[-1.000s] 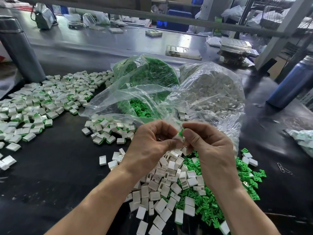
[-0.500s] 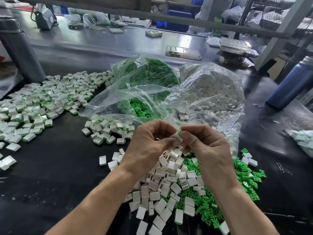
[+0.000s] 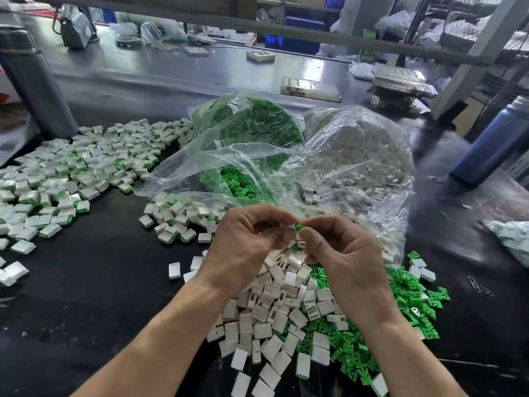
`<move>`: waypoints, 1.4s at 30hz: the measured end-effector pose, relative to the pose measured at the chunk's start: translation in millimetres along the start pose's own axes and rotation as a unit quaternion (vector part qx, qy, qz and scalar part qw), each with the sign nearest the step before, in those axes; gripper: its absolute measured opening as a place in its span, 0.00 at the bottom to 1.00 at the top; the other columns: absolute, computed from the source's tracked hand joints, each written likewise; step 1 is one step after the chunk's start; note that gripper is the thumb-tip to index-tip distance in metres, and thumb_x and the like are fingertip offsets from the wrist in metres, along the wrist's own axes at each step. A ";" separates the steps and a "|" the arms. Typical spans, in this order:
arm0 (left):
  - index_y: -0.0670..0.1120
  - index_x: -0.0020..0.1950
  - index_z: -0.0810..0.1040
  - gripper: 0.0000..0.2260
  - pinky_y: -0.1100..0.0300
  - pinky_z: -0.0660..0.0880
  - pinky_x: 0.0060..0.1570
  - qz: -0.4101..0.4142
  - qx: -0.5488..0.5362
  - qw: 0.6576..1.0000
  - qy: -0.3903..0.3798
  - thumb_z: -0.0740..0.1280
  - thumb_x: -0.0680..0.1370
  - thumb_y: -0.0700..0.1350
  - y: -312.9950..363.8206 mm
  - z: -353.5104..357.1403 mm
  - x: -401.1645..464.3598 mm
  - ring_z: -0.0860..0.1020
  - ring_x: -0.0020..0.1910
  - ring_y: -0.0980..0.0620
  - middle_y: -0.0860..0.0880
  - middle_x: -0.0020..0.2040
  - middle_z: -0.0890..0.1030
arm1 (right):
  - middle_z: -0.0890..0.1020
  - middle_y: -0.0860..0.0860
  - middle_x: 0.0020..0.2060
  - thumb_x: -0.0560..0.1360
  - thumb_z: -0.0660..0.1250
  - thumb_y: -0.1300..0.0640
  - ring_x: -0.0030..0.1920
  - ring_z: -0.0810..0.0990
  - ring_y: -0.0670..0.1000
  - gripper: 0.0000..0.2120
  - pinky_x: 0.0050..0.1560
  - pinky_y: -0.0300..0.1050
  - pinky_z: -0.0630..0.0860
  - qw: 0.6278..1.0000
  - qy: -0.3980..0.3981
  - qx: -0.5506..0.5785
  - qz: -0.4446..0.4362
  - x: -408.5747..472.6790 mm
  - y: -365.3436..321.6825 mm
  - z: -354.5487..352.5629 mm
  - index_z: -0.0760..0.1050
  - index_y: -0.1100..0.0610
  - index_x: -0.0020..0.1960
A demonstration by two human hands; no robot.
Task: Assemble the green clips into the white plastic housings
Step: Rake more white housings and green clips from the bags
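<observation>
**A:** One green clip (image 3: 298, 227) and one white housing (image 3: 298, 239), both pinched up in the air at frame centre. The clip sits right at the top edge of the housing, touching it. How far in it is, I can't tell, fingers cover most of it.

**B:** Which hand has what?

**A:** Left hand (image 3: 246, 242) has its fingers curled round the housing from the 9 o'clock side, right hand (image 3: 340, 250) pinches the clip end from 3 o'clock. Fingertips of both nearly meet.

**B:** And underneath?

**A:** Straight below, toward 6 o'clock, a heap of empty white housings (image 3: 274, 319), and touching it at about 4 o'clock a heap of loose green clips (image 3: 400, 299). All on a black table (image 3: 94, 296).

**B:** Bags?

**A:** Two clear plastic bags just behind the hands. Bag of green clips (image 3: 252, 124) at 12 o'clock, bag of white housings (image 3: 355, 156) at 1 o'clock, leaning against each other, mouths open toward the hands.

**B:** Finished ones?

**A:** A small bunch of white-and-green pieces (image 3: 177, 219) at 10 o'clock near the left hand, and a big spread of them (image 3: 71, 179) farther out at 9 to 10 o'clock. Blue bottle (image 3: 498, 144) way out at 2 o'clock.
</observation>
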State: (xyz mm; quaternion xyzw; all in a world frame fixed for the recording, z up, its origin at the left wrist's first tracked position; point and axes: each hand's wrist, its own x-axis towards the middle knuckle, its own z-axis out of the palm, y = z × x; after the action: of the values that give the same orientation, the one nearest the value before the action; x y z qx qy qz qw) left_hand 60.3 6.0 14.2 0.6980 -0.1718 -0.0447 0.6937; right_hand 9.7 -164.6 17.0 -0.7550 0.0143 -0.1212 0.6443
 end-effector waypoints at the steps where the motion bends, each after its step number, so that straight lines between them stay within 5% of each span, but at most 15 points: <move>1: 0.44 0.51 0.87 0.09 0.59 0.83 0.46 0.000 0.001 1.000 0.000 0.73 0.77 0.32 0.2 -0.7 0.0 0.86 0.45 0.47 0.48 0.44 0.87 | 0.87 0.49 0.41 0.77 0.73 0.61 0.39 0.85 0.48 0.04 0.42 0.42 0.83 1.000 -0.005 -0.016 -0.003 -0.1 -0.1 0.1 0.83 0.53 0.51; 9: 0.43 0.49 0.88 0.10 0.63 0.82 0.41 0.020 0.027 0.999 -0.003 0.74 0.74 0.30 4.3 -1.0 -0.3 0.86 0.42 0.51 0.49 0.43 0.87 | 0.85 0.47 0.39 0.78 0.73 0.61 0.35 0.83 0.49 0.04 0.36 0.42 0.82 0.992 -0.042 -0.107 -0.049 -0.4 -0.3 -5.6 0.82 0.53 0.51; 16: 0.44 0.48 0.89 0.11 0.62 0.83 0.42 0.037 0.057 0.997 -0.021 0.76 0.73 0.29 3.2 -5.4 1.0 0.87 0.42 0.50 0.49 0.43 0.87 | 0.84 0.49 0.38 0.77 0.74 0.60 0.36 0.83 0.51 0.04 0.37 0.54 0.83 0.985 -0.052 -0.149 -0.072 -0.9 -1.6 -8.0 0.82 0.53 0.49; 21: 0.48 0.47 0.89 0.12 0.61 0.83 0.43 0.042 0.081 0.995 -0.043 0.77 0.72 0.30 4.1 -7.3 0.9 0.86 0.41 0.52 0.53 0.41 0.86 | 0.83 0.48 0.35 0.76 0.76 0.61 0.34 0.82 0.50 0.04 0.34 0.50 0.81 0.977 -0.047 -0.185 -0.096 -1.6 -0.6 -5.8 0.83 0.53 0.48; 35: 0.43 0.47 0.88 0.10 0.56 0.84 0.38 0.006 -0.022 1.000 0.012 0.74 0.73 0.28 0.1 3.8 1.8 0.86 0.37 0.44 0.45 0.40 0.87 | 0.86 0.56 0.36 0.77 0.72 0.67 0.33 0.84 0.54 0.04 0.36 0.43 0.83 0.999 -0.002 0.041 -0.009 -3.1 -6.7 0.6 0.85 0.60 0.47; 42: 0.49 0.48 0.85 0.08 0.60 0.82 0.42 0.038 0.016 0.999 0.010 0.77 0.75 0.37 0.0 10.1 4.1 0.84 0.41 0.50 0.49 0.43 0.86 | 0.85 0.59 0.39 0.83 0.64 0.49 0.32 0.79 0.53 0.15 0.27 0.44 0.77 0.986 0.029 0.153 0.057 1.3 -2.1 -0.1 0.85 0.58 0.52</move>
State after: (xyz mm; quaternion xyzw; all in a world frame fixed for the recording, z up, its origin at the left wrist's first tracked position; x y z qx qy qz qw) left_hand 61.1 -4.9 14.6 0.7021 -0.1919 -0.0087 0.6856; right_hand 10.6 -164.6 19.3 -0.6418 0.0572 -0.1072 0.7572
